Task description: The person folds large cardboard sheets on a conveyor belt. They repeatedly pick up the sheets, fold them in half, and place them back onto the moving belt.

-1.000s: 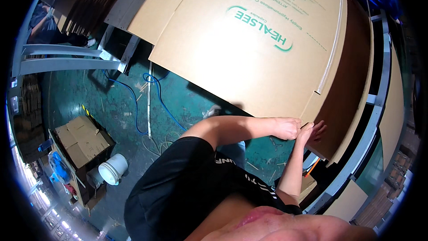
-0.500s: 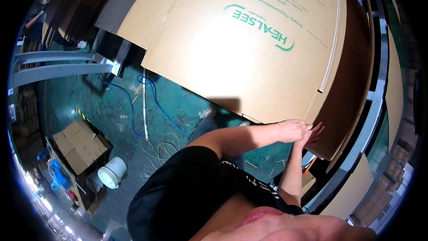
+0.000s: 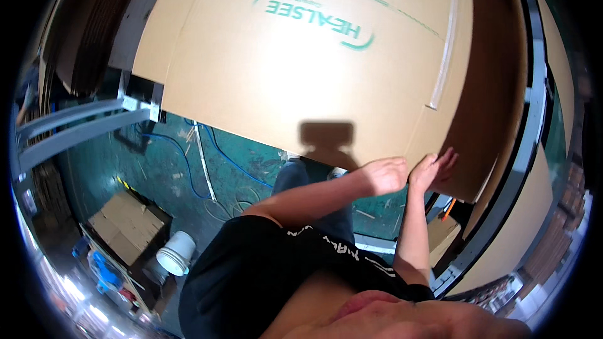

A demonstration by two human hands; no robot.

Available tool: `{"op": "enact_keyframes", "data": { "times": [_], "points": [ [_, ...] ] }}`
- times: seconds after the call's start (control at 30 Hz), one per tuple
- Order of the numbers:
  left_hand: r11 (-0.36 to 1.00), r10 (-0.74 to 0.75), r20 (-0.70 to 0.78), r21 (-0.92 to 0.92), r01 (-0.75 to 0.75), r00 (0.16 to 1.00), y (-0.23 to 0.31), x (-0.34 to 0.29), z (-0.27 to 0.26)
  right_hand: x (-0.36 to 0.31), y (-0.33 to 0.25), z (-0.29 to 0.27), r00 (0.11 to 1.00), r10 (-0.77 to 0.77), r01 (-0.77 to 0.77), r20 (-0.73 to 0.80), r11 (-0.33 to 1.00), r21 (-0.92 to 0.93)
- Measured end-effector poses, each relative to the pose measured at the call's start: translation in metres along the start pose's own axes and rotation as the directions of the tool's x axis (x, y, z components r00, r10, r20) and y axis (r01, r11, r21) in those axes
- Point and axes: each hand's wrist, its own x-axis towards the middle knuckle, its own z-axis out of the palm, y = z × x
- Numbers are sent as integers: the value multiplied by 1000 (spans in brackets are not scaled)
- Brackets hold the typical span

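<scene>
A large flat cardboard sheet [image 3: 232, 81] with green printing lies in front of me, a pale taped strip along its right side. At its near right corner, my left hand [image 3: 386, 176] has its fingers curled closed over the near edge. Close beside it is my right hand [image 3: 432, 174], thumb by the sheet's corner and fingers spread out to the right. Those fingers are over a darker brown cardboard piece [image 3: 487, 88] that bends up on the right. The underside of the sheet is hidden.
A grey metal frame rail [image 3: 531, 113] runs along the right, and another grey frame [image 3: 81, 125] stands left. Blue hose [image 3: 182, 147] lies on the green floor. At lower left are a white bucket [image 3: 176, 253] and a cardboard box [image 3: 130, 226]. Dark stacked cardboard [image 3: 103, 25] stands far left.
My view has shifted, so the printed sheet sits further left and up. My hands, overlapping before, are now slightly apart at the corner.
</scene>
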Motion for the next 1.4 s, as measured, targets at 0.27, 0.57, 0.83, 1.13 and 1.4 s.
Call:
{"op": "enact_keyframes", "data": {
  "times": [0.27,0.57,0.83,1.13,1.4],
  "points": [
    [986,4,118,-167,16,993,-20,-4,-12,-9,-5,-26,996,-75,47,54,913,404],
    [995,-97,96,37,93,991,1,1,-34,7,93,-194,946,-150,301,-287,737,606],
    [974,-201,47,120,195,978,12,5,-29,16,50,-91,528,-838,761,-135,396,514],
    [959,-220,35,191,210,975,13,4,-22,17,40,-62,383,-922,830,-60,315,460],
    [963,-197,76,200,179,977,6,-1,-23,57,40,-58,181,-983,554,16,115,825]
  ]
}}
